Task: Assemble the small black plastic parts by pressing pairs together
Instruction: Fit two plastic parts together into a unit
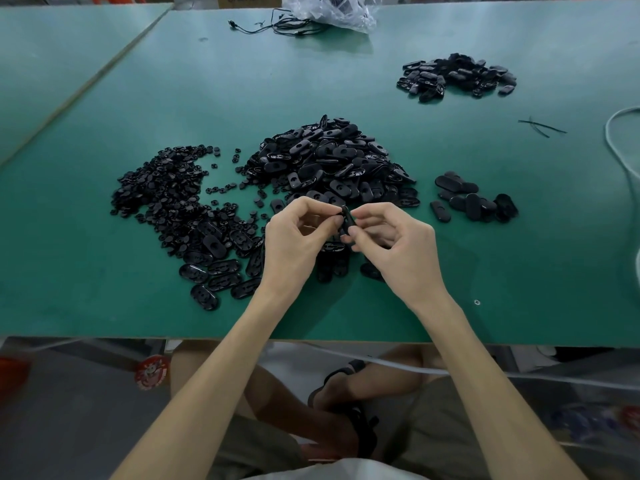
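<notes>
Near end: left hand (294,237) and right hand (394,244) are both pinching one black oval part (348,220), grip narrow, part sitting midway between them. Its long axis is running near-to-far (second piece hidden, can't tell). Just beyond the grip the oval pile (329,161) is lying, round pieces (162,192) beyond-left.

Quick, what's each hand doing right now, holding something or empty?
Left hand: closed, pinching the black piece held between both hands.
Right hand: closed, pinching that same black piece from the other side.
</notes>
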`<state>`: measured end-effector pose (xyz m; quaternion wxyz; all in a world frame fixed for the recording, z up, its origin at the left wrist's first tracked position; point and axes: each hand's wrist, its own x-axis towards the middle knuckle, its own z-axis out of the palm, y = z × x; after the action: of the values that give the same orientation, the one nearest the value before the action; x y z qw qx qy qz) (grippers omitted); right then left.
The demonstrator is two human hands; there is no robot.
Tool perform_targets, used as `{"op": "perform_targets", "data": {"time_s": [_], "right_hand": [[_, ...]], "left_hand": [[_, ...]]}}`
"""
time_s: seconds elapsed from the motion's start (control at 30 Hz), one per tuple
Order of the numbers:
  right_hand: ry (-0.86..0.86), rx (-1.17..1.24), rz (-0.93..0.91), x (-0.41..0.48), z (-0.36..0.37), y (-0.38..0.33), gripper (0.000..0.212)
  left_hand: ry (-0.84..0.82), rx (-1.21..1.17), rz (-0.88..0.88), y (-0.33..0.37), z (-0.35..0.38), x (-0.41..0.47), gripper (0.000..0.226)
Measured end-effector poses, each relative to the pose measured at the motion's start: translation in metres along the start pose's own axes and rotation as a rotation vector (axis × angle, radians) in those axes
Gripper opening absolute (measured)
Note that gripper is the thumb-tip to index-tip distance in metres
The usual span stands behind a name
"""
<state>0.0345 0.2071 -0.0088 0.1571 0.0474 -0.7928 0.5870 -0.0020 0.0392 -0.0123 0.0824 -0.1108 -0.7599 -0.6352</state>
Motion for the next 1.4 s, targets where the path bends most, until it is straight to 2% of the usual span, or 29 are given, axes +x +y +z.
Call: {"op": "perform_targets", "data": {"time_s": [0.8, 0.93, 1.13, 1.33, 1.4], "right_hand": [[-0.013, 0.023, -0.026, 0.0011, -0.0018, -0.0021, 0.022], [0.006, 0.008, -0.019, 0.0019, -0.0022, -0.0023, 0.025], [-0.016, -0.013, -0.031, 0.0031, -0.0014, -0.0022, 0.024], [-0.026, -0.006, -0.017, 0.0043, -0.0009, -0.0014, 0.024], [-0.018, -0.004, -0.02, 0.0041, -0.0013, -0.0018, 0.024]], "left_hand": [[-0.064, -0.13, -0.039, -0.0051, -0.0003, 0.0031, 0.014], [-0.079, -0.08, -0.047, -0.005, 0.0005, 0.0023, 0.013], [-0.055, 0.09, 0.038, -0.0019, 0.0007, 0.0034, 0.024], [-0.09, -0.024, -0.034, 0.001, -0.0012, 0.0034, 0.043], [-0.12, -0.012, -0.023, 0.0007, -0.0016, 0.0038, 0.039]]}}
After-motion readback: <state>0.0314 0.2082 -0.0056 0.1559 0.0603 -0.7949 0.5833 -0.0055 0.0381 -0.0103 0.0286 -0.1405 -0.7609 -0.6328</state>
